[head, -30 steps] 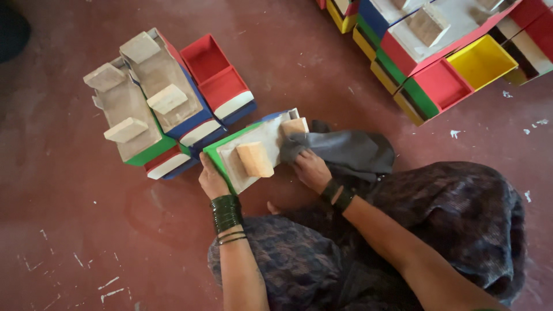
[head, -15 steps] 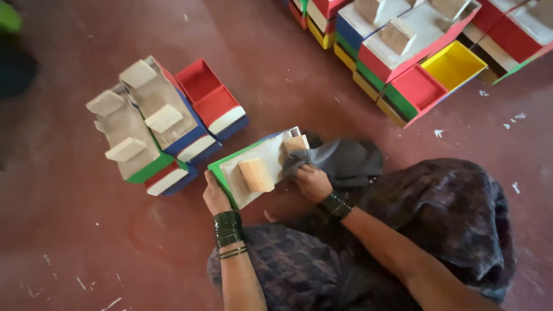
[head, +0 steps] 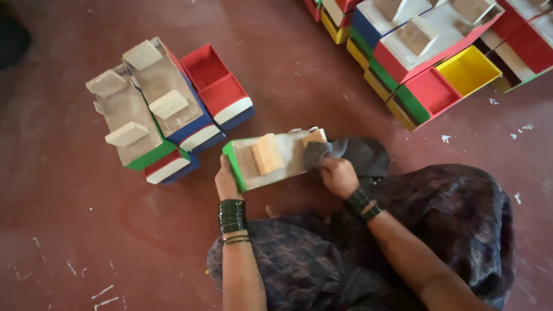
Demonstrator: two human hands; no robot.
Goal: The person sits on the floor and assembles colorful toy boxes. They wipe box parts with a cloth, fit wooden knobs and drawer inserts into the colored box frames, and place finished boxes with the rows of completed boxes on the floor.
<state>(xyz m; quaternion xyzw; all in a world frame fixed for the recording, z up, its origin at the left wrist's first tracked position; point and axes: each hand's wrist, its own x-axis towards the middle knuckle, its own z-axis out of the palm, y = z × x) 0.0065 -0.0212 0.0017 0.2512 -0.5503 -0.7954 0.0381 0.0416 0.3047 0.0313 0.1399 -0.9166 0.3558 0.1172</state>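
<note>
- A person sits on a dark red floor (head: 69, 190), seen from above by a head-worn camera, with both bare forearms reaching forward.
- The left hand (head: 226, 181) wraps its fingers around the near left end of a green-edged wooden box (head: 273, 158), a closed grip that steadies it.
- The box lies bottom-up just in front of the person's knees, its grey underside showing two small wooden blocks.
- The right hand (head: 339, 175) is closed on a dark grey cloth (head: 351, 154), pinching it and pressing it against the right end of the box beside one block.
- Dark bangles circle both wrists.
- To the left, a cluster of similar boxes (head: 155, 109) stands close together on the floor: two turned over with pale wooden blocks on top, edged in green and blue, and a red open box (head: 214, 80) touching them on the right.
- At the upper right, well apart from the hands, sits a larger stack of boxes (head: 426, 52) in red, blue, green and yellow, with one yellow open box (head: 468, 70) at its near edge.
- Small white flecks dot the floor.
</note>
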